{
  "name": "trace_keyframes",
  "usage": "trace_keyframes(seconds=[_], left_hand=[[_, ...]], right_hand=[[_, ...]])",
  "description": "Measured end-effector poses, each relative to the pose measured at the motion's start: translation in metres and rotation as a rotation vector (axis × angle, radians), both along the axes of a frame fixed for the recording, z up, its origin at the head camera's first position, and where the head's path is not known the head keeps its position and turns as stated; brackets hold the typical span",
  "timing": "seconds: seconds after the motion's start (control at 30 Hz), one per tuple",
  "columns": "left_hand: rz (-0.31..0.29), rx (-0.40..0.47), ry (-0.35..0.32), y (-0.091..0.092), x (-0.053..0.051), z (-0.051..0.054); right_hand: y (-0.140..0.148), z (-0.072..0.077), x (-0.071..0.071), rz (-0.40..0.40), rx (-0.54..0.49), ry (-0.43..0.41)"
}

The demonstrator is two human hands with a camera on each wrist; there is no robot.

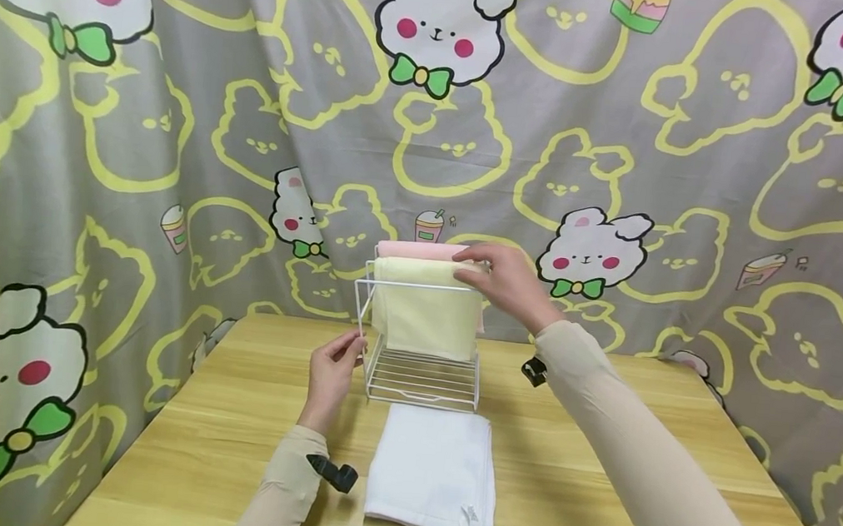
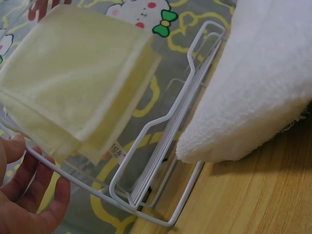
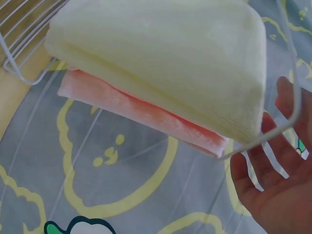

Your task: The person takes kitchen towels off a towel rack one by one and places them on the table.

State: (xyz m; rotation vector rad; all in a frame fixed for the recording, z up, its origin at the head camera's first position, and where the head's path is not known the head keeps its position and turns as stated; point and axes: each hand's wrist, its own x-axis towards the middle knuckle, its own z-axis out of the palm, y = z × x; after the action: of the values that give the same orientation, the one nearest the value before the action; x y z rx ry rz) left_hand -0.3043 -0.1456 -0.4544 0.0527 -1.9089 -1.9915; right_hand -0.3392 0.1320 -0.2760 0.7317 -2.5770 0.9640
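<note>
A white wire rack [image 1: 419,285] stands upright on the table. Over its upper rails hang a folded pale yellow towel [image 1: 431,322] and, behind it, a pink towel [image 1: 415,250]. My left hand [image 1: 329,372] holds the rack's left side wire between thumb and fingers, as the left wrist view shows. At the upper right of the rack is my right hand [image 1: 506,279], its loosely bent fingers beside the yellow towel's edge and the rail. In the right wrist view, the fingers [image 3: 265,163] spread behind the wire; whether they touch the towel is unclear.
A folded white towel [image 1: 434,465] with a small tag lies on the wooden table [image 1: 225,446] just in front of the rack. Slatted shelf wires form the rack's base. A grey curtain [image 1: 213,153] with cartoon prints hangs behind and at the sides.
</note>
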Motion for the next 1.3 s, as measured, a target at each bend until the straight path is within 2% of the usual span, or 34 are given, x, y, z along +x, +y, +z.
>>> trace_keyframes(seconds=[0.1, 0.23, 0.33, 0.47, 0.57, 0.87, 1.07, 1.3], left_hand=[[-0.013, 0.013, -0.007, -0.001, 0.001, 0.001], [-0.023, -0.005, -0.028, 0.001, 0.010, 0.013], [-0.019, -0.020, -0.040, 0.000, 0.009, 0.014], [-0.012, -0.012, -0.025, -0.003, -0.001, 0.003], [-0.006, -0.011, -0.012, -0.003, -0.002, 0.000], [0.001, -0.010, -0.001, 0.001, 0.002, 0.001], [0.010, -0.010, -0.006, -0.001, 0.002, 0.001], [-0.010, 0.010, -0.018, -0.001, 0.002, 0.002]], right_hand=[[-0.004, 0.000, -0.002, -0.008, 0.008, -0.036], [-0.006, 0.000, -0.006, -0.019, 0.025, -0.068], [-0.007, 0.002, -0.007, -0.018, 0.048, -0.076], [-0.008, 0.005, -0.008, -0.017, 0.066, -0.102], [-0.008, 0.005, -0.010, -0.020, 0.071, -0.126], [-0.009, 0.002, -0.014, -0.054, 0.081, -0.160], [-0.012, 0.002, -0.011, -0.080, 0.068, -0.143], [-0.014, -0.001, -0.008, -0.131, 0.037, -0.118]])
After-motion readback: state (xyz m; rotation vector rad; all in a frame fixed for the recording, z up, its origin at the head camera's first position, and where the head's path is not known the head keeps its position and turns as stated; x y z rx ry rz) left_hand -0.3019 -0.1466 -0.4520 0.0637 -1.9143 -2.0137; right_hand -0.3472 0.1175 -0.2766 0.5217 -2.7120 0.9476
